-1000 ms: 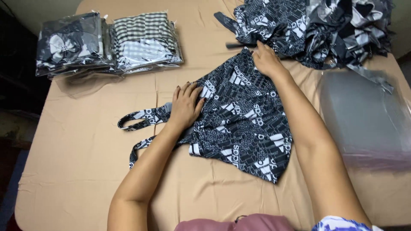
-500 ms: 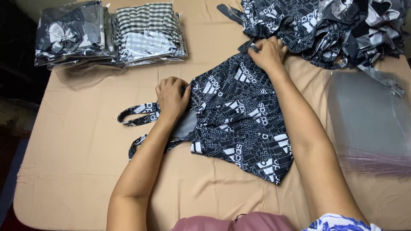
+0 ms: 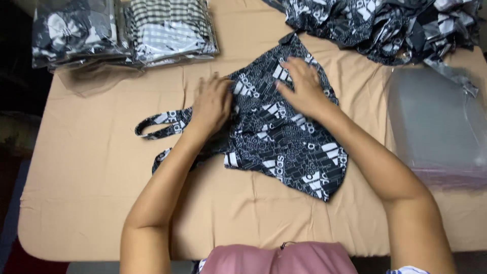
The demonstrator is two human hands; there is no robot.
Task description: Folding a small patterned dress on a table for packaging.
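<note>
A black garment with a white printed pattern (image 3: pixel 289 142) lies flat on the tan table (image 3: pixel 91 193), its two straps (image 3: pixel 160 124) trailing to the left. My left hand (image 3: pixel 213 104) rests on the garment's left edge with the fingers curled over a fold of cloth. My right hand (image 3: pixel 300 87) lies flat on the upper middle of the garment, fingers spread, just right of the left hand.
Stacks of bagged folded clothes (image 3: pixel 122 30) sit at the back left. A heap of loose black-and-white garments (image 3: pixel 385 25) fills the back right. A pile of clear plastic bags (image 3: pixel 436 122) lies at the right edge.
My right hand has come down from the garment's top corner to its upper middle. My left hand stays on the left edge, and the view has shifted slightly.
</note>
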